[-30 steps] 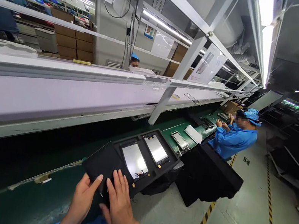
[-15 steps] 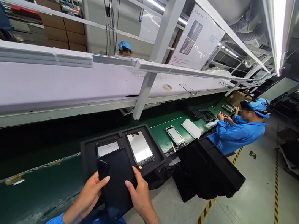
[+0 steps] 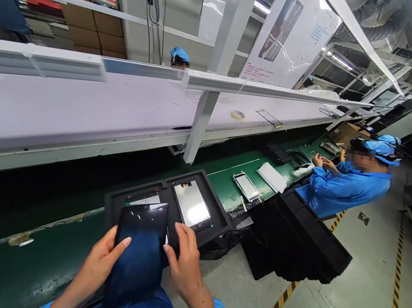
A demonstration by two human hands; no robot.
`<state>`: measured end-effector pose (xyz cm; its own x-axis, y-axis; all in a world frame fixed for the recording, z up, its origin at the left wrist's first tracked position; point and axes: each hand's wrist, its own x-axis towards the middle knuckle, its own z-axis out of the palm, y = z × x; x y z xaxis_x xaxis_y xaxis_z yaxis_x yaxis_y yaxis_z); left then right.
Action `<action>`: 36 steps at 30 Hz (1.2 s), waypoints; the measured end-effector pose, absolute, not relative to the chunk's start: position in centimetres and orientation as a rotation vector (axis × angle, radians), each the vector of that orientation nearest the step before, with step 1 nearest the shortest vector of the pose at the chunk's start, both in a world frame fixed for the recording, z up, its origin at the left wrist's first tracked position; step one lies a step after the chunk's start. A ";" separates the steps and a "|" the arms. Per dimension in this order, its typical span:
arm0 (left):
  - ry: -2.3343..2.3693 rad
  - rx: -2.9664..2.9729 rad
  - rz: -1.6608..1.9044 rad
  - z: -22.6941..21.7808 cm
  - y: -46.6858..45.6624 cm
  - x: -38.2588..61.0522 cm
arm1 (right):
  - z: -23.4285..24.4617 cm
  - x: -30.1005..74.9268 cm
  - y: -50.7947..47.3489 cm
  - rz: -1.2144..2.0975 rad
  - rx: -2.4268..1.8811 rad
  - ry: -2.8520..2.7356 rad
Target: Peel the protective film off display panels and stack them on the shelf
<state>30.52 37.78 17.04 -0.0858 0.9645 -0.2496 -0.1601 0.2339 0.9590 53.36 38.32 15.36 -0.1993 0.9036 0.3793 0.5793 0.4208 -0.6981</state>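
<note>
Black panel [image 3: 137, 259], side edges in pinching grip of left hand [image 3: 99, 262] and right hand [image 3: 185, 262], above tray [image 3: 114, 207].

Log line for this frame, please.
left hand: grips dark panel, left edge | right hand: grips right edge | beyond: black tray with light screen | right: co-worker in blue

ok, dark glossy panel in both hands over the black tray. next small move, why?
Probably tilt the dark glossy rectangular panel toward the light to check its face: left hand and right hand grip its side edges, it's raised over the black two-pocket tray, whose pockets both look occupied.
</note>
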 end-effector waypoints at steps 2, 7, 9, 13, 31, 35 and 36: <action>1.336 1.182 1.059 18.6 38.5 30.2 | 17.9 54.0 38.4 0.234 -1.104 -2.011; 1.142 1.923 0.732 20.1 39.0 32.1 | 20.5 53.0 37.2 0.088 -0.778 -2.418; 1.147 2.082 0.714 20.4 39.0 33.5 | 19.7 52.7 37.1 0.138 -0.840 -2.450; 1.220 2.660 0.977 22.9 38.6 35.2 | 17.5 55.0 39.2 0.275 -1.100 -2.224; 1.852 2.400 1.155 11.3 31.7 26.0 | 7.8 62.4 55.6 0.670 -1.831 -1.590; 1.888 2.345 1.133 9.8 30.9 25.0 | 9.1 62.0 55.3 0.569 -1.916 -1.741; 1.885 2.339 1.121 9.7 30.9 24.9 | 9.4 61.9 55.1 0.523 -1.961 -1.773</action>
